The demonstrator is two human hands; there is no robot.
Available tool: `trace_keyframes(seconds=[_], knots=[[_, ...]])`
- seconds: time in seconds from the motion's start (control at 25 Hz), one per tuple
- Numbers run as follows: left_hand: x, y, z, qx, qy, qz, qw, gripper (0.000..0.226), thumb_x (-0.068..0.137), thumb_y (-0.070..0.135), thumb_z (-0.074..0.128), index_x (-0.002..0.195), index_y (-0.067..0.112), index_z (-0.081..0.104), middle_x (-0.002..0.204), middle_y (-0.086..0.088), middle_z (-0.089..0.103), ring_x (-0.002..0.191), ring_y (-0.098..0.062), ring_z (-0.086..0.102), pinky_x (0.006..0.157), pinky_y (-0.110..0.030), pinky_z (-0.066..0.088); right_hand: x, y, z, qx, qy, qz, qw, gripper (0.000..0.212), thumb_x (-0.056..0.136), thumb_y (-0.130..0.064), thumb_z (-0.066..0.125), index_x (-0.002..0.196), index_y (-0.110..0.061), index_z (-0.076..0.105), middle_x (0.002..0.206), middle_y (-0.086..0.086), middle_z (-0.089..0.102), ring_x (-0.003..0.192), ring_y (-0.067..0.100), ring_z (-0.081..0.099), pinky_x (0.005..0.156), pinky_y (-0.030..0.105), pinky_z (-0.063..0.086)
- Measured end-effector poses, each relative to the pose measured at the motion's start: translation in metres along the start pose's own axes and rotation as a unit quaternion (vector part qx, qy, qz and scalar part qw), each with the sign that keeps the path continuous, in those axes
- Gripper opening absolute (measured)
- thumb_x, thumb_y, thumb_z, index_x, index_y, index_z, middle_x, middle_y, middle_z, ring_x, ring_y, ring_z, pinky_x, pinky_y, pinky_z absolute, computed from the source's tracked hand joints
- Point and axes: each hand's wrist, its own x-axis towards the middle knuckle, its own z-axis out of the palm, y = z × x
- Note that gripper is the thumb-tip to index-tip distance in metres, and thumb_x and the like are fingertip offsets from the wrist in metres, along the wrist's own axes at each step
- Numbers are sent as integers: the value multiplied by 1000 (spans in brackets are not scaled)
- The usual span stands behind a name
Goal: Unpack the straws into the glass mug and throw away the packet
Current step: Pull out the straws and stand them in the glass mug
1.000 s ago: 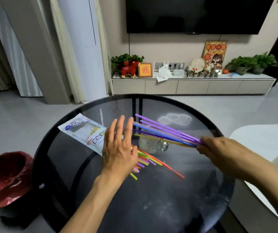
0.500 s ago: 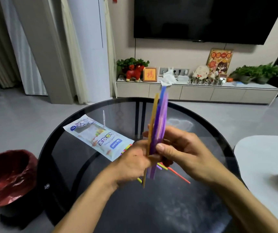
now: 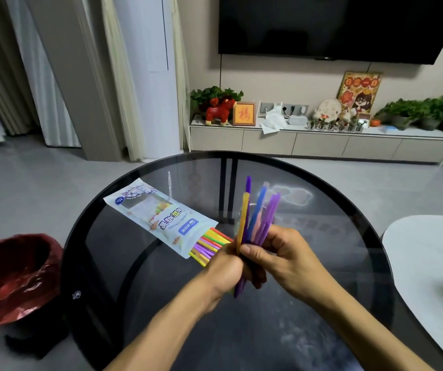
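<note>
Both hands hold one upright bundle of straws (image 3: 257, 218), purple, blue, pink and yellow, over the middle of the round glass table (image 3: 335, 194). My left hand (image 3: 224, 266) grips the bundle low down; my right hand (image 3: 276, 254) pinches it from the right. The white straw packet (image 3: 158, 216) lies flat to the left, its open end toward my hands, with several coloured straws (image 3: 211, 243) sticking out of it. The glass mug is almost wholly hidden behind the bundle and my hands.
A bin with a red liner (image 3: 14, 277) stands on the floor left of the table. A white table (image 3: 434, 263) sits close on the right. A low cabinet with plants and ornaments (image 3: 322, 141) runs along the far wall.
The right hand swung the straws from lying sideways to upright. The left hand, open over the packet before, closed on the bundle. The bundle now sits lower in both hands.
</note>
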Motion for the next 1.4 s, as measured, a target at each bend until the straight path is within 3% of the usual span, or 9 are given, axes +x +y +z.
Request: trace_keyframes(seconds=[0.16,0.24,0.44,0.56,0.88,1.08,1.2,1.28,1.4], knots=[[2,6,-3,7,-32,-22,999,39,74,-14,32,58,7,61,47,-6,60,50,-25,56,48,-26,48,6,-6,4,14,17,25,999,10,92,-8,65,95,2,63,64,14,71,47,26,66,45,33,53],[2,15,-9,11,-7,-20,1000,33,67,-11,41,65,9,67,57,-6,67,58,-25,64,56,-31,55,15,-9,4,39,124,26,991,8,94,-8,61,93,0,61,67,6,71,51,19,65,46,30,52],[15,10,-39,18,235,2,972,35,82,-4,53,97,21,71,92,3,72,92,-18,68,85,-34,55,61,7,-64,258,450,80,851,13,99,-9,52,89,-17,52,85,6,72,77,20,71,63,35,60],[14,2,-45,121,233,-10,965,32,83,4,53,97,27,69,99,7,70,98,-17,65,91,-37,52,70,37,-75,222,500,94,832,17,99,-12,53,85,-22,52,87,5,71,78,18,70,71,42,58],[11,-20,-38,426,136,77,891,29,88,20,50,116,26,55,123,9,57,116,-16,48,98,-31,43,72,79,-49,182,430,207,860,12,85,-11,73,91,-9,62,88,14,63,79,22,63,67,28,55],[15,-48,-42,560,12,-7,829,61,95,33,43,151,33,17,163,6,9,150,-20,4,120,-43,14,29,71,-62,140,315,325,880,30,84,-7,72,111,4,64,87,16,60,80,27,55,69,33,51],[15,-54,-45,573,-11,-9,820,60,95,36,43,150,37,18,164,7,5,151,-21,-1,120,-46,18,-4,78,-52,-152,141,383,900,28,81,-17,74,105,-2,69,84,9,64,79,25,59,69,33,48],[12,-51,-46,573,-26,-5,819,57,94,34,46,147,39,24,163,9,9,151,-19,0,116,-45,23,-21,87,-35,-420,3,306,855,24,84,-29,68,103,-14,66,98,6,67,91,28,63,74,34,46],[4,-51,-48,565,-34,5,825,56,93,32,48,145,41,29,162,11,14,150,-16,2,116,-45,26,-25,85,-25,-488,-13,247,837,13,92,-31,54,86,-19,54,100,10,67,92,35,61,68,38,44]])
